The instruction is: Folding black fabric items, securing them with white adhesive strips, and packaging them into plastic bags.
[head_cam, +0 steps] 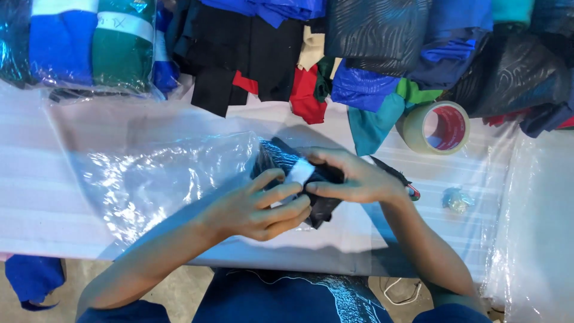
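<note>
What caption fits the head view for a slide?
Both hands, left hand and right hand, hold a folded dark garment with a white label over a clear plastic bag.

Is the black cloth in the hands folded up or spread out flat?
Folded up. The black cloth is a small bundle gripped between the left hand and right hand.
</note>
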